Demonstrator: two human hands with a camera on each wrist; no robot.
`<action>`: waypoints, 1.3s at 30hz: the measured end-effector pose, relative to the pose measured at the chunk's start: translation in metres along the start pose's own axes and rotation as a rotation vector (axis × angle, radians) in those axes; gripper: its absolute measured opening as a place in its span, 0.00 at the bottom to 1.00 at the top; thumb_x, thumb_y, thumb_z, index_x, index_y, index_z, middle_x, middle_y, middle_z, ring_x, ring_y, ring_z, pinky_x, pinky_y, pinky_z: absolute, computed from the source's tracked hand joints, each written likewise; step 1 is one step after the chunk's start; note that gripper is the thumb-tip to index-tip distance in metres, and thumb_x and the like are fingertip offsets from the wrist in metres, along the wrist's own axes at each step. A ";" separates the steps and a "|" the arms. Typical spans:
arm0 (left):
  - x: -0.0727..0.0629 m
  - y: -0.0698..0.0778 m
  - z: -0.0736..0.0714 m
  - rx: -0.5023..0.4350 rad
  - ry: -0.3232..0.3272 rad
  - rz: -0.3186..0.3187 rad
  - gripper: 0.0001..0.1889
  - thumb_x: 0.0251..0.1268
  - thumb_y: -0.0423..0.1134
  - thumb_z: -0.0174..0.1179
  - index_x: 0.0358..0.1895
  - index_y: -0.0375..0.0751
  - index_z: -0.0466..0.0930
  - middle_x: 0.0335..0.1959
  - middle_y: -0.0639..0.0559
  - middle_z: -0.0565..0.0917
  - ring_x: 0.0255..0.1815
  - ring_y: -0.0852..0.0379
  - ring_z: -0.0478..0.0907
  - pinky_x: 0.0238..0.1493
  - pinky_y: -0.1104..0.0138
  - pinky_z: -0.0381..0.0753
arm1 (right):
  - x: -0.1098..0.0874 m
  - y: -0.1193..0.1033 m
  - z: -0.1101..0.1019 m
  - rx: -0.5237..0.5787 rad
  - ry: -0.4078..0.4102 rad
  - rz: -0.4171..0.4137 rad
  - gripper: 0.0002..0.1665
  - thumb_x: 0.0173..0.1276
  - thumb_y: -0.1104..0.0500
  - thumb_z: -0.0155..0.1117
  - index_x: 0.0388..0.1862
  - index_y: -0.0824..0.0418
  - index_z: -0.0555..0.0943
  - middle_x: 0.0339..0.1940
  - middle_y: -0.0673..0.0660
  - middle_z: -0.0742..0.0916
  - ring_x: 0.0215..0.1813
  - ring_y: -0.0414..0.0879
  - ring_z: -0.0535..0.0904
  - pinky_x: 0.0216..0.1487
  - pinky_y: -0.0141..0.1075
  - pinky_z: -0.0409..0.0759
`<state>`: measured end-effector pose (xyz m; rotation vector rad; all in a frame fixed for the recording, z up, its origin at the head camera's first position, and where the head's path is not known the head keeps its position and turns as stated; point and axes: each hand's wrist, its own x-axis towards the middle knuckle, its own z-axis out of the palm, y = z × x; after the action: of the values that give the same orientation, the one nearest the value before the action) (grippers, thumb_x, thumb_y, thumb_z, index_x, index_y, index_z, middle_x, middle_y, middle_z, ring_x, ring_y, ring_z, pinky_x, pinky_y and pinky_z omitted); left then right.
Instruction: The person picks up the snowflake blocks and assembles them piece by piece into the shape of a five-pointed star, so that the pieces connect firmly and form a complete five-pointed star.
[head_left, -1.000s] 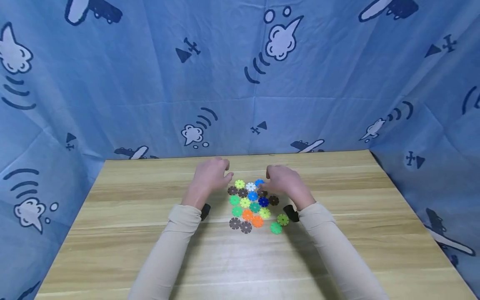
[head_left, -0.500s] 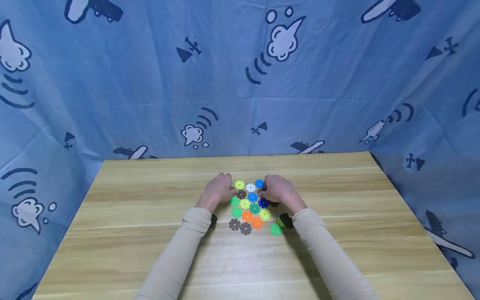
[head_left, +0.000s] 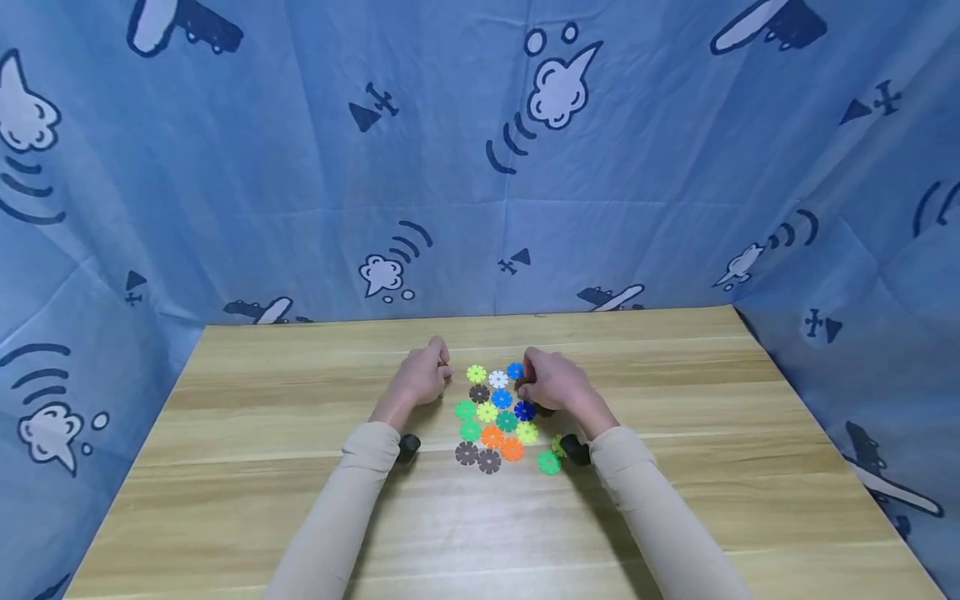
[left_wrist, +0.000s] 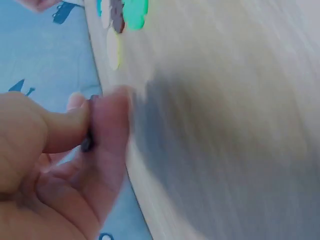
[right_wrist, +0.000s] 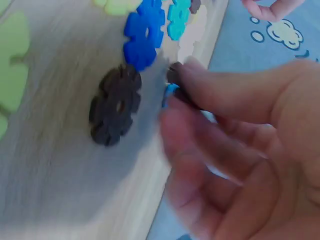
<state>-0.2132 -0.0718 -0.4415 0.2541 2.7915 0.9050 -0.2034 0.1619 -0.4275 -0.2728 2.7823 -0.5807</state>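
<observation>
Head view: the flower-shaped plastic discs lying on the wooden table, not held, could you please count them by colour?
White flower-shaped plastic disc: 1
Orange discs: 2
Blue discs, light and dark: 3
Green discs, including teal: 4
Yellow to lime discs: 4
Brown to grey discs: 4
Total: 18

No readable words or numbers are showing here!
Only drawn signs are appearing, all printed on the blue cloth (head_left: 435, 167): puffy cloud bubbles (head_left: 559, 93) are floating about, curved strokes (head_left: 45, 372) are fanning out, dark triangles (head_left: 363, 117) are pointing beside little crosses (head_left: 383, 99), and airplanes (head_left: 208, 25) are lining the top.
</observation>
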 end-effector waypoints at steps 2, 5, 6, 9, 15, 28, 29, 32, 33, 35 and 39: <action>-0.003 -0.003 -0.005 -0.053 0.029 0.009 0.05 0.74 0.34 0.59 0.44 0.40 0.73 0.36 0.45 0.82 0.39 0.47 0.79 0.47 0.55 0.80 | -0.003 0.000 -0.001 0.080 0.118 -0.082 0.09 0.67 0.59 0.71 0.38 0.57 0.77 0.33 0.53 0.84 0.33 0.47 0.78 0.33 0.37 0.76; -0.012 -0.003 -0.014 -0.124 0.055 0.029 0.08 0.73 0.30 0.57 0.51 0.38 0.77 0.43 0.44 0.85 0.46 0.47 0.81 0.55 0.54 0.81 | -0.009 -0.002 -0.004 0.227 0.327 -0.261 0.05 0.68 0.64 0.70 0.38 0.59 0.81 0.35 0.54 0.87 0.35 0.46 0.82 0.35 0.36 0.83; -0.015 -0.002 -0.017 -0.153 0.066 0.037 0.10 0.73 0.29 0.56 0.53 0.38 0.78 0.46 0.43 0.85 0.49 0.47 0.82 0.57 0.53 0.81 | -0.012 -0.004 -0.006 0.274 0.393 -0.322 0.04 0.67 0.66 0.70 0.38 0.60 0.83 0.35 0.55 0.87 0.36 0.47 0.83 0.37 0.36 0.85; -0.026 0.006 -0.027 -0.245 0.119 0.079 0.17 0.73 0.27 0.55 0.61 0.41 0.77 0.49 0.41 0.85 0.50 0.46 0.82 0.55 0.53 0.83 | -0.021 -0.012 -0.012 0.361 0.550 -0.471 0.06 0.64 0.70 0.71 0.38 0.62 0.85 0.38 0.56 0.88 0.40 0.48 0.85 0.42 0.34 0.88; -0.050 0.033 -0.041 -0.394 0.242 0.236 0.13 0.70 0.29 0.60 0.55 0.38 0.80 0.39 0.45 0.86 0.37 0.54 0.79 0.38 0.69 0.81 | -0.041 -0.033 -0.022 0.413 0.687 -0.675 0.09 0.60 0.75 0.72 0.36 0.63 0.87 0.39 0.57 0.89 0.43 0.50 0.86 0.47 0.28 0.86; -0.085 0.064 -0.048 -0.348 0.338 0.468 0.11 0.71 0.30 0.61 0.53 0.40 0.85 0.44 0.48 0.87 0.35 0.59 0.77 0.35 0.70 0.82 | -0.063 -0.050 -0.029 0.407 0.774 -0.850 0.13 0.56 0.78 0.72 0.37 0.64 0.87 0.39 0.59 0.89 0.42 0.51 0.87 0.50 0.24 0.82; -0.085 0.065 -0.049 -0.342 0.335 0.466 0.11 0.71 0.30 0.61 0.53 0.40 0.86 0.45 0.48 0.87 0.35 0.59 0.77 0.35 0.70 0.82 | -0.063 -0.051 -0.029 0.397 0.777 -0.847 0.13 0.56 0.78 0.72 0.37 0.64 0.87 0.39 0.59 0.89 0.42 0.52 0.87 0.50 0.23 0.82; -0.088 0.064 -0.049 -0.329 0.325 0.462 0.12 0.71 0.30 0.62 0.53 0.40 0.86 0.47 0.47 0.87 0.36 0.58 0.78 0.36 0.69 0.82 | -0.065 -0.051 -0.029 0.367 0.773 -0.842 0.12 0.56 0.76 0.73 0.37 0.64 0.87 0.38 0.59 0.89 0.42 0.51 0.87 0.51 0.23 0.81; -0.088 0.064 -0.049 -0.328 0.321 0.459 0.12 0.71 0.30 0.62 0.53 0.40 0.86 0.47 0.47 0.87 0.37 0.58 0.78 0.36 0.69 0.82 | -0.065 -0.051 -0.028 0.355 0.773 -0.840 0.12 0.57 0.76 0.73 0.37 0.64 0.87 0.38 0.59 0.89 0.41 0.51 0.87 0.51 0.22 0.81; -0.089 0.063 -0.049 -0.327 0.316 0.458 0.12 0.70 0.30 0.62 0.53 0.40 0.86 0.48 0.46 0.87 0.37 0.58 0.78 0.36 0.69 0.83 | -0.066 -0.051 -0.027 0.337 0.771 -0.836 0.11 0.57 0.75 0.74 0.37 0.64 0.87 0.38 0.58 0.89 0.41 0.50 0.87 0.51 0.22 0.81; -0.090 0.062 -0.048 -0.324 0.319 0.462 0.11 0.70 0.31 0.62 0.53 0.40 0.86 0.48 0.46 0.87 0.35 0.58 0.78 0.35 0.70 0.82 | -0.066 -0.052 -0.026 0.318 0.778 -0.831 0.11 0.56 0.75 0.75 0.37 0.64 0.87 0.38 0.58 0.89 0.40 0.50 0.87 0.50 0.22 0.81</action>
<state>-0.1310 -0.0691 -0.3541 0.7856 2.8463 1.6102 -0.1428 0.1400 -0.3673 -1.4199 3.0906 -1.5821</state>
